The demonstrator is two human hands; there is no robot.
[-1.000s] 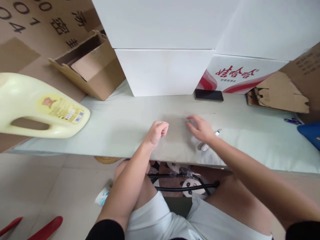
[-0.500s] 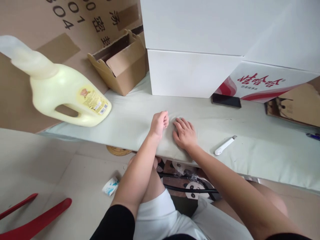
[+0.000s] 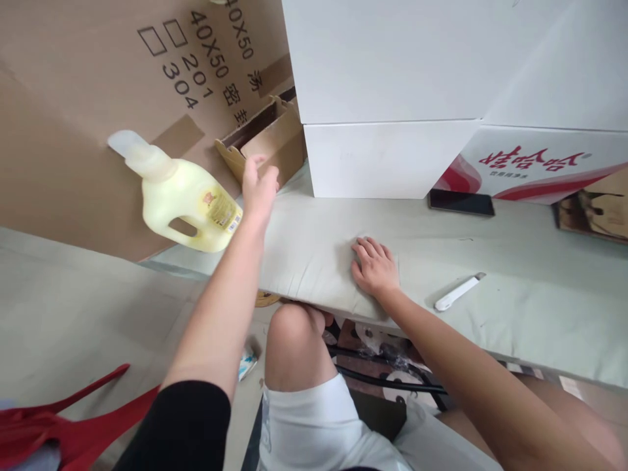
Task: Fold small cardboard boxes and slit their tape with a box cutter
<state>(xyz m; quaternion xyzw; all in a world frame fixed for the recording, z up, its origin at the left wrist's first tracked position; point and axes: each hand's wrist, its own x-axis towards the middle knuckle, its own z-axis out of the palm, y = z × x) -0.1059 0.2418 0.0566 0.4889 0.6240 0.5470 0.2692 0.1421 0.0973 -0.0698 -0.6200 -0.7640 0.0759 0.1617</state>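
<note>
Our left hand (image 3: pixel 260 196), fingers parted, is by cardboard box (image 3: pixel 285 145); right hand (image 3: pixel 377 268) lies fingers open on wrinkled cloth (image 3: pixel 316 239) near front edge.

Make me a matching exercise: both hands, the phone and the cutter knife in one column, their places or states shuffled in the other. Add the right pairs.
Column one:
1. Left hand
2. Right hand
3. Phone
4. Cutter knife

Column two:
A. Dark, lying at the foot of the box with red print
B. Palm down on the pale cloth
C. White, with its metal tip showing
D. In front of the small cardboard box, as the camera sees it

Right pairs: 1-D, 2-B, 3-A, 4-C
</note>
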